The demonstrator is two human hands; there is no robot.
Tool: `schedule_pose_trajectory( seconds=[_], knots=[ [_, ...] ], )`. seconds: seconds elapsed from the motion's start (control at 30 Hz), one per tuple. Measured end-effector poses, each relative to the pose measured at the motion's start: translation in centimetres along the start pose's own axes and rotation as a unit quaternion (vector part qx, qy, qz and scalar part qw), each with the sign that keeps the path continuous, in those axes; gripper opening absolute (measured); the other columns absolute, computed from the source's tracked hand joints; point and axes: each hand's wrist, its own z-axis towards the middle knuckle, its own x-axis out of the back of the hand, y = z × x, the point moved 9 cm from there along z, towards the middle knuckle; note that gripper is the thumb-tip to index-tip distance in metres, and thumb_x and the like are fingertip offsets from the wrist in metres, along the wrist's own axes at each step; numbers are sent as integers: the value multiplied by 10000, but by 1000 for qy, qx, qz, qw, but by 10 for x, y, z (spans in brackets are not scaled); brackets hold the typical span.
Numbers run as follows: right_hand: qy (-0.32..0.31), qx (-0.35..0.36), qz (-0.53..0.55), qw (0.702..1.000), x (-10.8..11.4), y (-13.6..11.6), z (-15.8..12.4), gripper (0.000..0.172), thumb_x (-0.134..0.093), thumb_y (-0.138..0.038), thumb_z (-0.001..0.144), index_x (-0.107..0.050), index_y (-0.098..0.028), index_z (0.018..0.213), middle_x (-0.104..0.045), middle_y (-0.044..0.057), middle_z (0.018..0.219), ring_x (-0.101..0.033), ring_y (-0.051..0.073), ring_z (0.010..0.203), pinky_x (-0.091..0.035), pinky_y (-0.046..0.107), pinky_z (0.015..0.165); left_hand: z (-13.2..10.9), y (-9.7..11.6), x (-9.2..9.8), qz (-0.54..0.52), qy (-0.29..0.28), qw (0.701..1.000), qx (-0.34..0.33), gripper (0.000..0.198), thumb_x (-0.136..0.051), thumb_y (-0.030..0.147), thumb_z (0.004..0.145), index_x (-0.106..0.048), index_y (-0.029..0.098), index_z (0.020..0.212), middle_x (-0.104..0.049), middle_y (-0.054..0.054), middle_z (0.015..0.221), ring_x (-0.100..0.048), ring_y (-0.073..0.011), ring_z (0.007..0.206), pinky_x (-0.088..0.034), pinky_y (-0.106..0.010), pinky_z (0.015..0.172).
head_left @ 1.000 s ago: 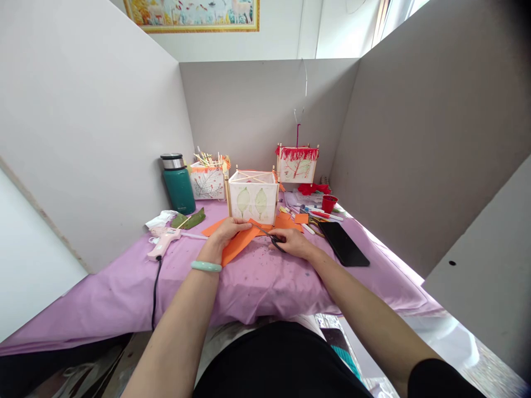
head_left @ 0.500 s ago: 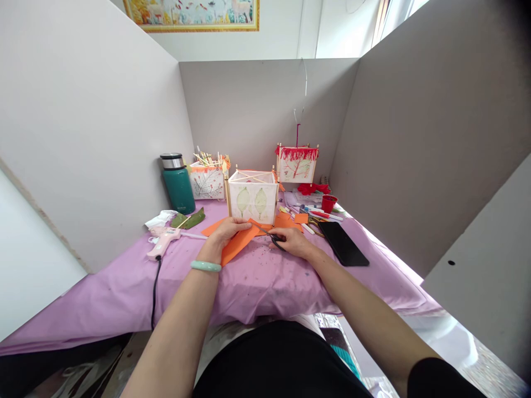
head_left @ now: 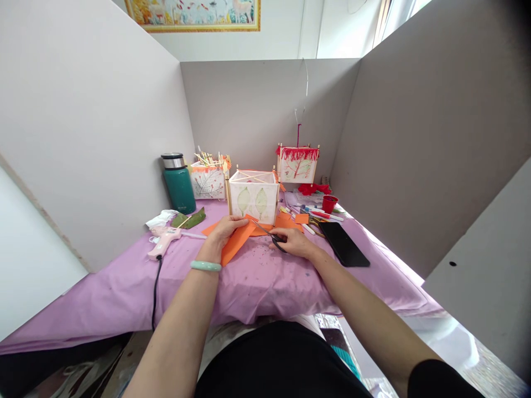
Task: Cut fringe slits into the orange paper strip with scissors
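Observation:
My left hand (head_left: 226, 230), with a pale green bangle (head_left: 206, 266) on the wrist, pinches a strip of orange paper (head_left: 238, 244) near its upper end. In my right hand (head_left: 292, 243) is a pair of scissors (head_left: 274, 236) with dark handles, fingers closed round them. The blades point left and reach the top end of the paper. Just behind both hands stands a square lantern (head_left: 253, 200) with two green leaf prints on its white front. More orange paper (head_left: 286, 222) lies flat at the lantern's base.
A pink glue gun (head_left: 165, 243) with a black cord and a green bottle (head_left: 178, 185) are on the left. To the right lie a black phone (head_left: 344, 244), several pens and a red cup (head_left: 329, 204). A red-fringed lantern (head_left: 297, 166) hangs behind. Grey panels surround the table.
The upper end of the orange paper sits slightly higher, and the scissors have shifted a little at its edge. Both hands stay in nearly the same place.

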Motion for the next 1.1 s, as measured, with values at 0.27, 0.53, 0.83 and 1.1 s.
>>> schedule_pose_trajectory(
  seconds=[0.27,0.53,0.83,1.1],
  knots=[
    [-1,4,-5,1000,0,-2,1,473,-662,-478,693,-657,-188,1067,-655,13,796,-539,115,648,-373,214,582,-1,2,-3,16,-5,1000,1,372,-781,366,556,-686,111,810,-661,-61,705,-589,-147,590,-409,-251,548],
    [-5,16,-1,1000,-1,-5,1,454,-649,-479,705,-656,-190,1055,-634,0,758,-506,103,620,-353,210,568,-6,4,-8,20,-11,1000,13,352,-787,347,545,-673,110,780,-654,-56,679,-571,-134,552,-395,-244,523],
    [-1,10,13,1000,-1,-3,1,432,-631,-479,718,-659,-186,1035,-606,-7,721,-487,98,609,-344,208,564,-6,3,-8,18,-15,1000,18,355,-785,355,551,-669,114,784,-653,-50,684,-567,-128,546,-383,-237,502],
    [10,13,1,1000,0,-1,2,437,-634,-476,720,-663,-184,1044,-623,1,738,-506,106,625,-358,212,579,-7,6,-7,14,-3,1000,15,333,-793,341,532,-659,116,738,-631,-29,642,-552,-117,528,-374,-235,507]
  ],
)
